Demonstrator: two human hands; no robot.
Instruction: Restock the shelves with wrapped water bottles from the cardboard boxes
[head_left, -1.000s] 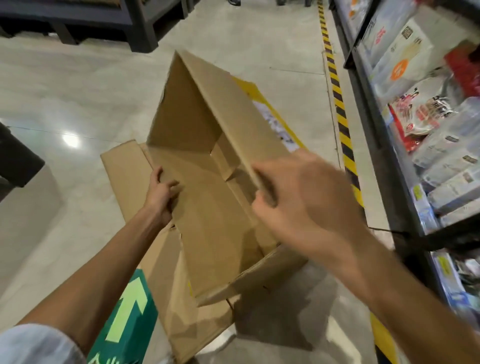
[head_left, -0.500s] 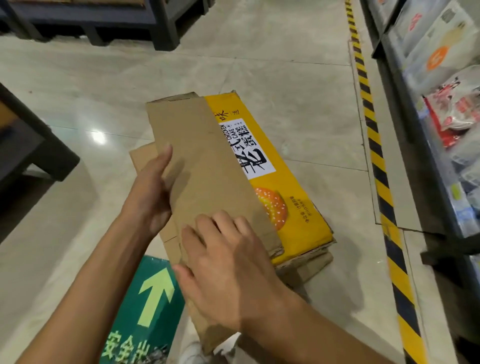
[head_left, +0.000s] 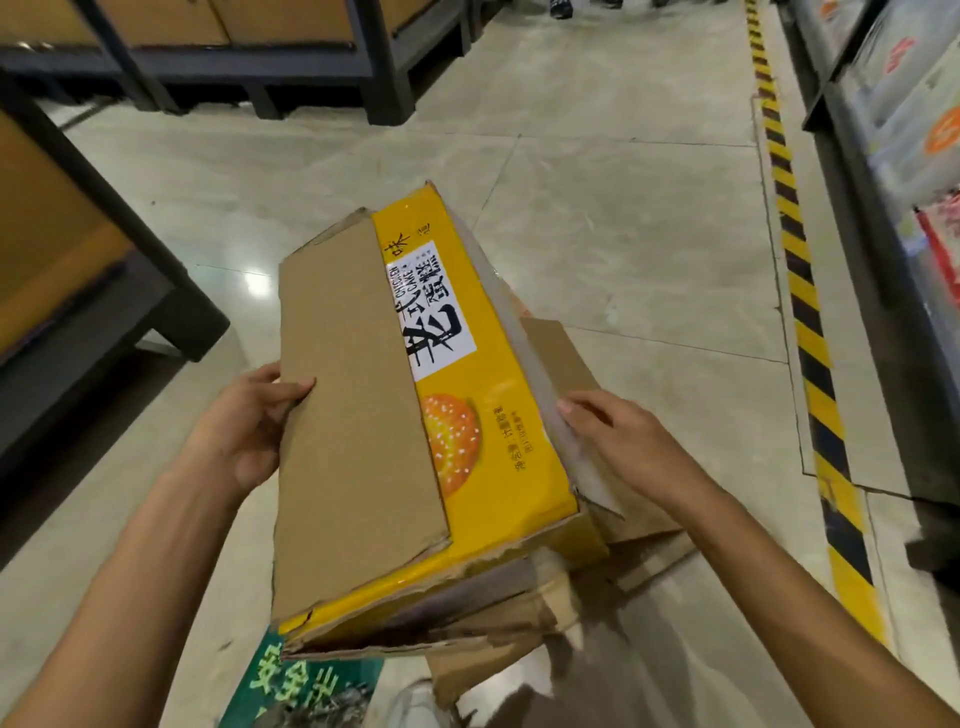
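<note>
— Where was the box (head_left: 415, 415)?
— Flattened, yellow face up, held above the floor (head_left: 623, 234) between our hands, near us.
— And the left hand (head_left: 249, 431)?
— It gripped the box's left edge, thumb curled over the brown flap.
— The right hand (head_left: 618, 441)?
— Its fingers lay on the box's right edge, fairly straight; we couldn't tell whether they gripped it.
— Anything else?
— A shelf (head_left: 893, 171) of packaged goods stood far right, beyond a striped line (head_left: 800, 291).
</note>
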